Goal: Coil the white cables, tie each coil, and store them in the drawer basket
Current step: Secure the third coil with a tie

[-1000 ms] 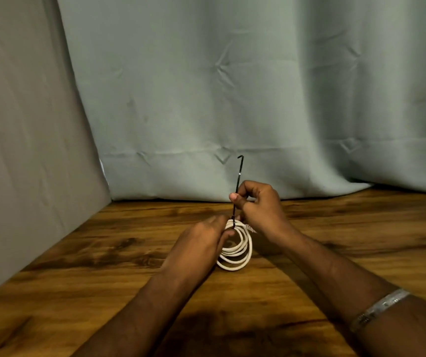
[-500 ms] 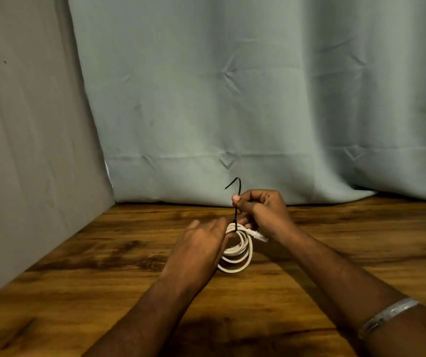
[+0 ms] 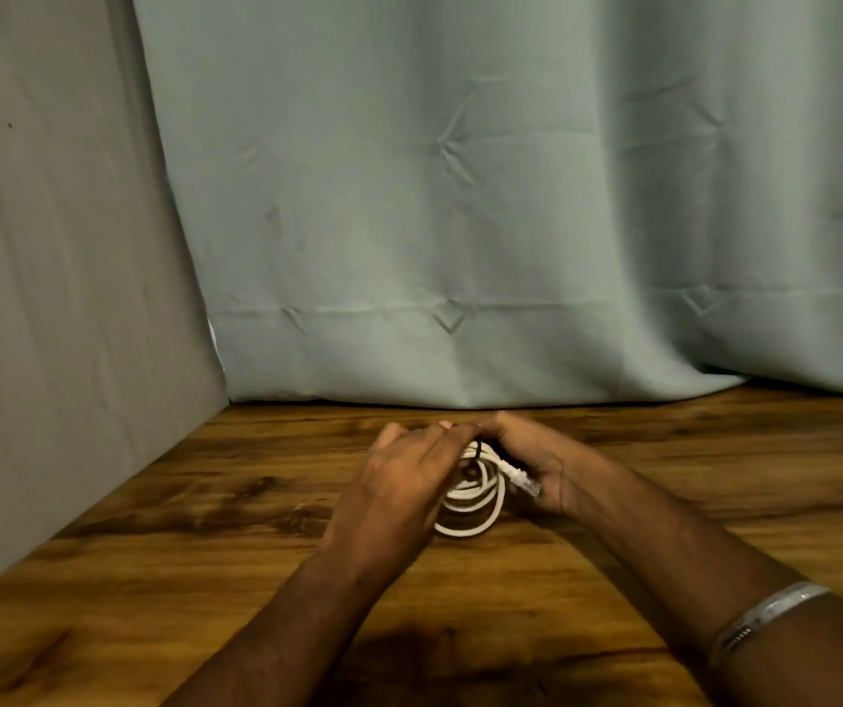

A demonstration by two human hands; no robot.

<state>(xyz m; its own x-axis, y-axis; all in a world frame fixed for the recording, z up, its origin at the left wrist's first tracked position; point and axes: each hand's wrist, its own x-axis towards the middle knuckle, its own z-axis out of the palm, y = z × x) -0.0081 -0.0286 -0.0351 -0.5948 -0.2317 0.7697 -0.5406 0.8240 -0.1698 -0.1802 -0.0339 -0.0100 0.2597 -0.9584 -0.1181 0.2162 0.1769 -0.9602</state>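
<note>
A white cable coil (image 3: 475,505) stands on the wooden table (image 3: 154,553), held between both hands. My left hand (image 3: 399,487) covers its left side, fingers reaching over the top. My right hand (image 3: 542,459) is on the right side, and its fingertips meet the left hand's above the coil. A black tie (image 3: 480,448) wraps the coil's top as a small dark loop; its ends are hidden under the fingers. The cable's clear connector (image 3: 525,483) sticks out to the right against my right palm. No drawer basket is in view.
A pale green curtain (image 3: 460,222) hangs along the table's far edge, close behind the hands. A grey panel (image 3: 52,298) walls off the left side. A silver bracelet (image 3: 761,617) is on my right wrist.
The black tie's long end, which stood upright above the coil in my right hand, is now down at the coil's top. Both hands have lowered and closed together over it.
</note>
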